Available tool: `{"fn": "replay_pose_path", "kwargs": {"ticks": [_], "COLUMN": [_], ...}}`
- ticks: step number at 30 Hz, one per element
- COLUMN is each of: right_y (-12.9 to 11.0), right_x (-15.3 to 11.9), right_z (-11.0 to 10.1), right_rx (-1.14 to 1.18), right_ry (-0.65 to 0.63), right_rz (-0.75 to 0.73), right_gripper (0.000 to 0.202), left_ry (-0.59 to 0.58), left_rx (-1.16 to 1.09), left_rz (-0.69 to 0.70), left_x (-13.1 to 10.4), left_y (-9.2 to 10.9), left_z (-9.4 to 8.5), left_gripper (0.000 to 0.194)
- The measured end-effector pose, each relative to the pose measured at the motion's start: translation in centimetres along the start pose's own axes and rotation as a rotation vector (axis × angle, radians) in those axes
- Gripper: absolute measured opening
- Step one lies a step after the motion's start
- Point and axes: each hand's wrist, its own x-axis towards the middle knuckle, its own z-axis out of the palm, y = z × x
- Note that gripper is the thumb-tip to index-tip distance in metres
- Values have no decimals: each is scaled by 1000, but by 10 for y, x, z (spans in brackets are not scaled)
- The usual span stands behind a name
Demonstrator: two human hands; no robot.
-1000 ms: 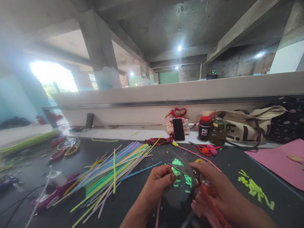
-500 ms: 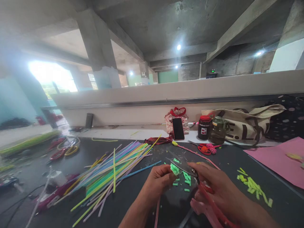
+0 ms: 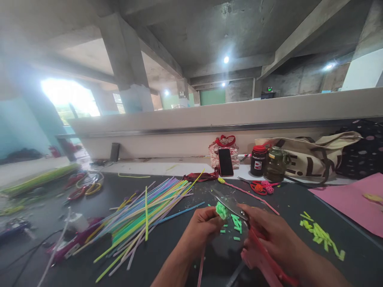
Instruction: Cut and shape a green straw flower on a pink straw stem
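My left hand [image 3: 206, 225] pinches a small, fluffy bright-green pipe-cleaner piece [image 3: 221, 210] between thumb and fingers. A thin pink stem [image 3: 201, 265] runs down below this hand; whether it joins the green piece is hidden. My right hand [image 3: 269, 227] is wrapped round the red handles of a pair of scissors [image 3: 231, 205]. The metal blades point up and left, right along the top edge of the green piece. Short green clippings [image 3: 236, 223] lie on the dark table just beneath the scissors.
Many coloured pipe cleaners [image 3: 149, 211] are heaped to the left. Yellow-green clippings [image 3: 323, 237] and pink sheets [image 3: 353, 201] lie right. Behind stand a phone [image 3: 225, 162], a black bottle [image 3: 257, 161], a jar [image 3: 274, 165] and a canvas bag [image 3: 308, 157]. More scissors [image 3: 259, 187] lie in front of them.
The scissor blades have shifted from across the front of the green piece to its upper edge. Both hands keep their hold. The view has moved slightly.
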Motion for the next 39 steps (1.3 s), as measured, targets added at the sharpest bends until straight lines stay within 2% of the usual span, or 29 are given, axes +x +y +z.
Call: {"fn": "replay_pose_path", "kwargs": {"ticks": [3,7,11,14,17,19,21,23,26,28,30,35,39], "right_y": [7,16,7,-1,0,4,8,9,6,2,1,4,0], "right_x": [-1,0,3,4,5,5,5,5,4,2,0,-1,0], "right_z": [6,14,17,20,24,25,25,23,20,17,16,15,11], "right_rx": [122,417,657,710,707,740,770,785,831,881,909,873,891], "right_ry": [48,150,196,288,358,354,329,316,286,232,174,128,150], "right_rz": [101,303,336,385,384,389,405,413,408,395,375,307,345], "right_gripper": [45,49,53,55,57,59,58,57,54,50,47,45,46], "left_ry": [5,45,200,318,311,283,262,200,-38,-201,-286,-286,-231], "left_rx": [-4,93,424,736,898,925,867,680,244,16,-103,-230,-206], "left_rz": [5,44,159,266,335,337,259,94,-172,-280,-344,-369,-335], "left_x": [0,1,0,-3,-7,-8,-9,-9,-7,-6,-6,-6,-7], "left_y": [-2,-2,-2,-5,-9,-10,-9,-6,-2,-3,-5,-12,-10], "left_z": [-1,1,9,17,24,28,31,32,28,23,18,19,26], "left_gripper": [28,29,23,17,18,19,17,18,30,37,39,38,31]}}
